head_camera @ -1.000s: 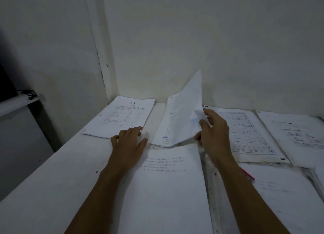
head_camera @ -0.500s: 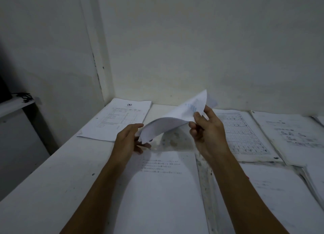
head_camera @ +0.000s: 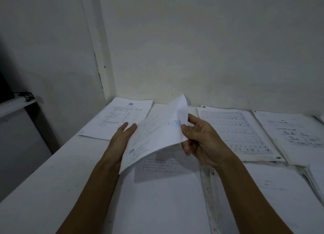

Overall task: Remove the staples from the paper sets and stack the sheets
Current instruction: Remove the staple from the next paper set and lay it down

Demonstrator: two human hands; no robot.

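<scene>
- At the far left edge, a pale shelf point(head_camera: 15, 104) juts from the wall with a tangle of dark cable point(head_camera: 24, 94) on it.
- Left of centre, a white printed paper set with a round star emblem and a table point(head_camera: 117, 118) lies flat in the corner of the white table point(head_camera: 40, 186); its text is too small to read.
- The left hand point(head_camera: 121, 137) has straight, relaxed fingers laid against the left edge of the lifted white sheet with a blue stamp point(head_camera: 157, 133), held above the table at mid-frame.
- Under it lies a white paper stack with a few printed lines point(head_camera: 163, 198), unreadable.
- The right hand point(head_camera: 201, 140) pinches the sheet's right edge between thumb and curled fingers.
- At right, a gridded form sheet point(head_camera: 235, 132) lies flat; further right, a smudged printed paper set point(head_camera: 291, 133).
</scene>
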